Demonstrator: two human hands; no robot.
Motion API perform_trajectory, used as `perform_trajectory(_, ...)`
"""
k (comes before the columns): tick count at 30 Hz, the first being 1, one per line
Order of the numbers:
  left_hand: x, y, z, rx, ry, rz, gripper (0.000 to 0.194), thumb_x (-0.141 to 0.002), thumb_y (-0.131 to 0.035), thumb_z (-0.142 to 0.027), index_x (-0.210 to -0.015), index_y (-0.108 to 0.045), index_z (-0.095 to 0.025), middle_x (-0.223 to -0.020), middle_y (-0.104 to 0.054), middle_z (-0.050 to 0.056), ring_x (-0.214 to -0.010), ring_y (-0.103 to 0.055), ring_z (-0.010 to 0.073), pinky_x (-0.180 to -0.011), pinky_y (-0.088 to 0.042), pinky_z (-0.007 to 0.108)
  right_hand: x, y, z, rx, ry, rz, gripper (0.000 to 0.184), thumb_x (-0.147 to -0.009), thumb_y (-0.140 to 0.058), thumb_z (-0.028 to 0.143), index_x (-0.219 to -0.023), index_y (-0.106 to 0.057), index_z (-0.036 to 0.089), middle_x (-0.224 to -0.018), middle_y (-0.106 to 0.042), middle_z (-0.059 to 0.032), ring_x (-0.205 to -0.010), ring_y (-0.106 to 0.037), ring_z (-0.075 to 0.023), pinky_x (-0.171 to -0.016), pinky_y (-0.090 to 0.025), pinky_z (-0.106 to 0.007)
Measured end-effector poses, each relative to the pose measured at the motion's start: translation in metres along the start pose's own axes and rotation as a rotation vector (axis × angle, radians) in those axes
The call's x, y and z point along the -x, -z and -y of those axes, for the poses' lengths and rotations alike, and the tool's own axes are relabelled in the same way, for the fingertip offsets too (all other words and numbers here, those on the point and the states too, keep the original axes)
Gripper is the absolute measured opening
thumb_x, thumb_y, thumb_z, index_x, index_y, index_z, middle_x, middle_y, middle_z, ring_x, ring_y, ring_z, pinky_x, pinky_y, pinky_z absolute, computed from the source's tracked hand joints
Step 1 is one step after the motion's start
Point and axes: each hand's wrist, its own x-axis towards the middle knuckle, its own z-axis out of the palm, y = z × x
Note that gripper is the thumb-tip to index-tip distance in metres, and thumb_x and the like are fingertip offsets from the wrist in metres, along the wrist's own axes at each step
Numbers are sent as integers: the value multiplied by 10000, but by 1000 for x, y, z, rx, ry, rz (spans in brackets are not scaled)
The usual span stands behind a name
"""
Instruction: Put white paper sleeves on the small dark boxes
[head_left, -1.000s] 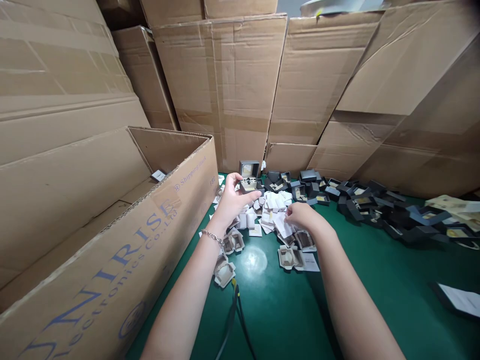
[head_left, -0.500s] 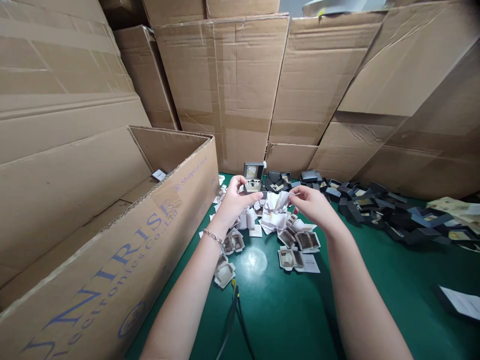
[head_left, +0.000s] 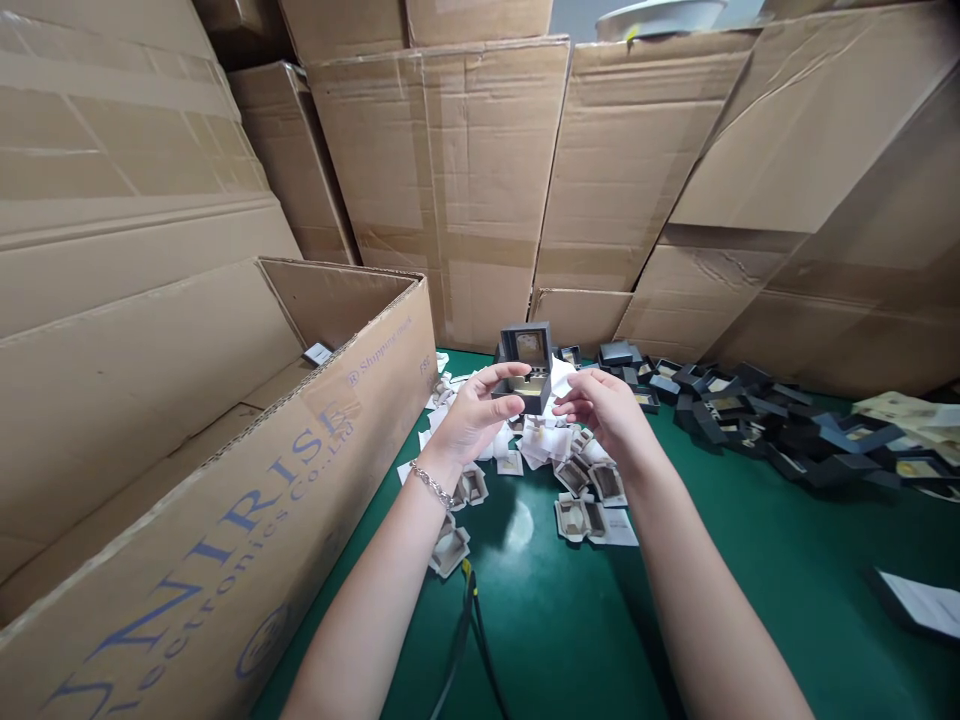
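Note:
A small dark box (head_left: 531, 392) stands with its lid raised, a pale patch showing inside the lid. My left hand (head_left: 474, 412), wearing a chain bracelet, grips this box by its left side between thumb and fingers. Just right of the box, my right hand (head_left: 606, 408) is closed on a white slip of paper (head_left: 561, 376). Beneath both hands lies a heap of white papers (head_left: 546, 441). Around it are several opened grey-white inserts, among them one insert (head_left: 576, 520) at the front right and another (head_left: 450, 549) at the front left.
A large open carton (head_left: 322, 490) walls off the left side. Many dark boxes (head_left: 787, 430) are piled along the right rear of the green table (head_left: 555, 630). Stacked cartons (head_left: 450, 180) close the back. A black cable (head_left: 472, 610) runs toward me, and a white-topped item (head_left: 922, 600) lies far right.
The open dark box has moved right and toward me with my left hand. My right hand has shifted slightly left and down, bringing its white slip beside the box.

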Motion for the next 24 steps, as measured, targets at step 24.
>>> perform_trajectory(24,-3,8,-3,-42,-35,-68,546,-562,-847,-267,-1054,-619,-205,-971,-584,26,-902,-575,148,-843,-450,299,-5,6,-1,-94,119,-84,355,-529,-677,322,-761,-464,158,-601,-566,29,-478,-568,-99,-458,-409,-170)
